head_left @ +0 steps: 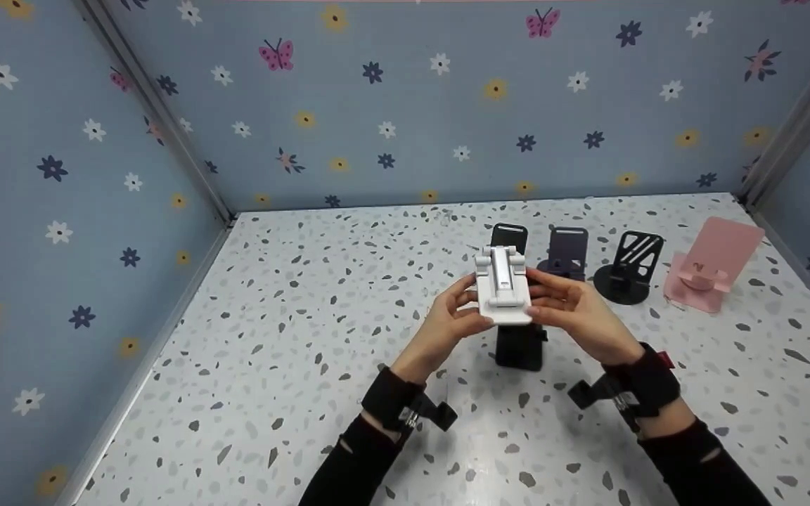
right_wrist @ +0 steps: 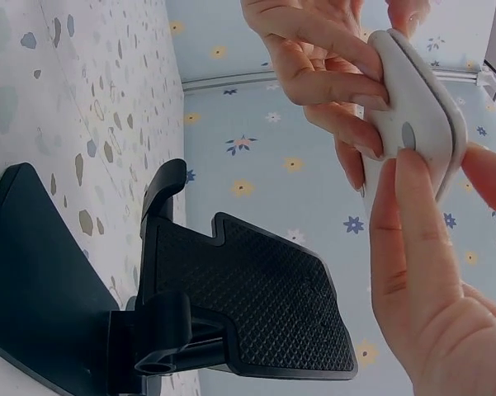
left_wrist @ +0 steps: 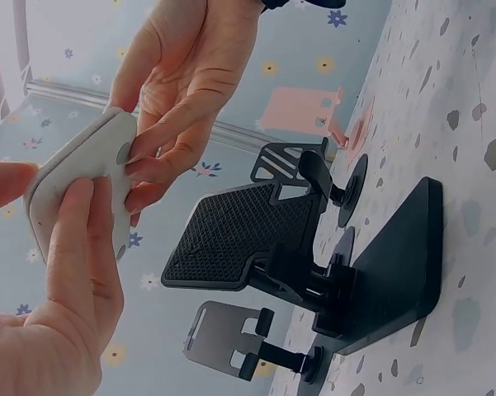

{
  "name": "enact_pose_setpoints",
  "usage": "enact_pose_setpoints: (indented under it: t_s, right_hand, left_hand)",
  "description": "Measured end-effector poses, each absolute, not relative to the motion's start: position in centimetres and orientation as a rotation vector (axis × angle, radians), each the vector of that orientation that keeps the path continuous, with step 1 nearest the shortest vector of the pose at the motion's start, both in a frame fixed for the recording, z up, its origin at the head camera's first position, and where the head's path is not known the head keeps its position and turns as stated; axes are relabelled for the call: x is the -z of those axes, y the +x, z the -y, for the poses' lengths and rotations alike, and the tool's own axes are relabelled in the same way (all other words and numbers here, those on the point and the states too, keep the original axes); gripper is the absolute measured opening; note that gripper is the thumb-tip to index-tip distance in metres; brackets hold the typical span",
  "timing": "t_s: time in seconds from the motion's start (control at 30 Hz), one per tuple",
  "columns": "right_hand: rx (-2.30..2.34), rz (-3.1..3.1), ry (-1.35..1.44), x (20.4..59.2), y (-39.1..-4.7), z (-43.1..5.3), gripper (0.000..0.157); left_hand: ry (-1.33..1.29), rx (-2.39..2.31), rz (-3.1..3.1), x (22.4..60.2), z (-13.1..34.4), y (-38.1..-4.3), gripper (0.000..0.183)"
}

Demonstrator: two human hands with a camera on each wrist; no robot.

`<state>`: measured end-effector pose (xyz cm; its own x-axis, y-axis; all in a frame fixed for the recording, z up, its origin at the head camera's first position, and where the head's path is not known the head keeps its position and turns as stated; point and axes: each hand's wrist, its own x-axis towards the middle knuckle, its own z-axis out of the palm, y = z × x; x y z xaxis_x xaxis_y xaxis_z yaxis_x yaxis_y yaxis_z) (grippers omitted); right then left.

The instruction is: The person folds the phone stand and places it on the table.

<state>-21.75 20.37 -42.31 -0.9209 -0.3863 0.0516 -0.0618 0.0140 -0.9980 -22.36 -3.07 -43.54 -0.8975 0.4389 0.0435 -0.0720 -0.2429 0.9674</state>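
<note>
A white folded phone stand is held up above the table by both hands. My left hand grips its left edge, thumb near the front corner, and my right hand grips the right edge. In the left wrist view, the smooth underside of the white stand shows small grey pads, with fingers pressed flat beneath it. Directly below the hands stands a black phone stand with a textured backrest, clearly seen in the right wrist view as a black stand. Neither hand touches it.
Behind the hands, a row of stands runs to the right: a black one, a dark purple one, a black round-based one and a pink one. Patterned walls enclose the speckled table.
</note>
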Motion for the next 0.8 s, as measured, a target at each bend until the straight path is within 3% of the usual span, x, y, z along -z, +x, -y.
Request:
enact_pose_setpoints:
  t_s: [0.8]
  right_hand:
    - [2.091, -1.877, -0.422, 42.27, -21.25, -20.37, 0.075]
  left_hand:
    - [0.517, -2.068, -1.827, 43.28, 3.34, -22.48, 0.083]
